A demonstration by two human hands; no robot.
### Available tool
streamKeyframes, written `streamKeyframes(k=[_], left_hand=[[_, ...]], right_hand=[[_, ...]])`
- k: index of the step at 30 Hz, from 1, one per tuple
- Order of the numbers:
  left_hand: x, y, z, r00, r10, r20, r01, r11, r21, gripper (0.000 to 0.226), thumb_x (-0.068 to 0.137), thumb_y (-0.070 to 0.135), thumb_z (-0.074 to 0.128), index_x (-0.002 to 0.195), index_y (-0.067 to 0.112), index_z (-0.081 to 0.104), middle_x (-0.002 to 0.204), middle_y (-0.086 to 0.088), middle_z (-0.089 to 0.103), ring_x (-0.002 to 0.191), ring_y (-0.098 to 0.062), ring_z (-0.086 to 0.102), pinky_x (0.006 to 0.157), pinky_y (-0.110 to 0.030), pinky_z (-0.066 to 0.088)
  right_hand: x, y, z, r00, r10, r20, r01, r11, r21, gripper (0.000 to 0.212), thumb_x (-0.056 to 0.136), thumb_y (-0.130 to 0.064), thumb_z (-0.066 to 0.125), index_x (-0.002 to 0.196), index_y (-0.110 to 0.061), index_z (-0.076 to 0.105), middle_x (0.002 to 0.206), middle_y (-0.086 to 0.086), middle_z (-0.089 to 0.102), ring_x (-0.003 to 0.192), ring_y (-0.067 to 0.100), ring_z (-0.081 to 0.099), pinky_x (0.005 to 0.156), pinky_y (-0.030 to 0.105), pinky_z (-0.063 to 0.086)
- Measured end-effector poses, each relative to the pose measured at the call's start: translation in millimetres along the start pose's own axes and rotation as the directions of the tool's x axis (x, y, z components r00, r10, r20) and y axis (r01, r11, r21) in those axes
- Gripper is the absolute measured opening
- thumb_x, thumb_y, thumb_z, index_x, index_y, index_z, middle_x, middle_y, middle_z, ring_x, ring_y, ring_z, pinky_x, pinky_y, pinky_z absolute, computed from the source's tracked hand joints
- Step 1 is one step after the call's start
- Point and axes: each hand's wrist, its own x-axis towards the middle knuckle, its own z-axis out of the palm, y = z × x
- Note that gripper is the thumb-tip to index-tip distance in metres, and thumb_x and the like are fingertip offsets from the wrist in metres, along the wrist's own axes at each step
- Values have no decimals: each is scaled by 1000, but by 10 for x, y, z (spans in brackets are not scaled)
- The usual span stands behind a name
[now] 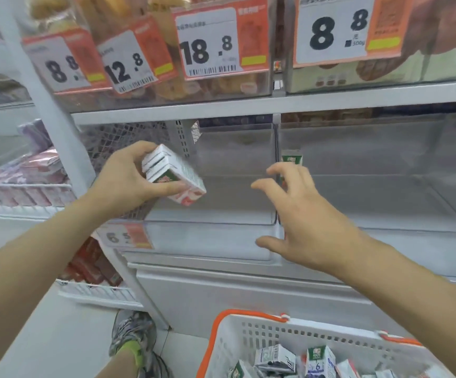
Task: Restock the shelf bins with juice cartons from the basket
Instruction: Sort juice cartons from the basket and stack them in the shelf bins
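Note:
My left hand [128, 177] grips a white juice carton [175, 177] with a red and green label, tilted, in front of the left clear shelf bin [216, 241]. My right hand [300, 216] hovers with fingers spread and holds nothing, in front of the divider between the left bin and the right clear bin [385, 203]. One green-topped carton [292, 159] stands upright in the right bin, just behind my fingers. At the bottom, a white basket with an orange rim [248, 339] holds several more cartons [318, 360].
An upper shelf [276, 103] carries clear boxes of snacks with large price tags [210, 45]. White wire racks [22, 205] of pink packets stand at the left. My shoe [134, 339] is on the floor beside the basket.

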Motion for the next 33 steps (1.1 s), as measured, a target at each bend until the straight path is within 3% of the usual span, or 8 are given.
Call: streamKeyframes(k=[5,10,14,20,23,27,30,33], left_hand=[[722,-449,184,988,-138,72,119,967,225,96,63,33,91,143,10,43,143,-4,51,131,-20,48,98,-22,36],[1174,-799,329,935,-308,174,200,867,456,98,64,32,92,145,16,39,147,-7,47,132,-28,47,110,-32,38],[1348,-922,375,908,-355,223,140,759,636,103,66,36,90,150,11,34,150,-9,43,133,-30,45,110,-36,39],[1349,-838,427,945,-303,122,-20,321,947,87,71,55,79,145,30,42,142,-13,41,135,-36,29,111,-48,28],[1289,-896,428,961,-252,115,-26,332,943,85,74,50,79,147,30,39,144,-12,40,136,-36,28,112,-48,25],[1211,-950,433,956,-235,175,-75,382,921,101,82,29,77,156,38,8,158,-11,24,146,-36,18,116,-51,19],[1155,-998,464,923,-271,274,-144,418,897,84,92,19,66,153,45,15,163,-7,8,151,-31,3,119,-48,10],[1147,-1032,438,927,-275,255,-162,318,934,75,94,23,63,152,44,22,163,-8,8,150,-31,4,119,-47,9]], right_hand=[[42,128,151,992,-60,-114,57,998,-23,69,72,-46,82,126,-13,53,132,6,38,129,28,31,89,40,54],[4,219,239,981,-47,-187,68,992,108,58,70,-51,79,115,-20,59,136,0,40,135,23,31,93,41,52],[17,209,250,985,3,-175,30,983,182,50,69,-56,72,108,-28,57,138,-7,37,138,16,25,70,43,60],[9,221,269,984,9,-175,25,981,193,42,71,-58,69,100,-31,55,140,-11,35,139,12,24,66,43,60],[0,208,265,983,11,-182,24,982,188,40,71,-57,68,98,-31,56,140,-11,35,138,11,25,66,42,60],[-8,200,265,983,13,-185,22,983,181,38,72,-57,68,97,-31,56,141,-10,35,137,10,24,66,41,60],[-9,194,268,981,14,-193,20,985,174,37,72,-57,67,97,-31,56,142,-11,35,137,10,25,65,41,60],[-13,192,273,980,15,-196,21,983,180,36,72,-57,68,95,-31,57,141,-11,35,138,10,25,63,41,60]])
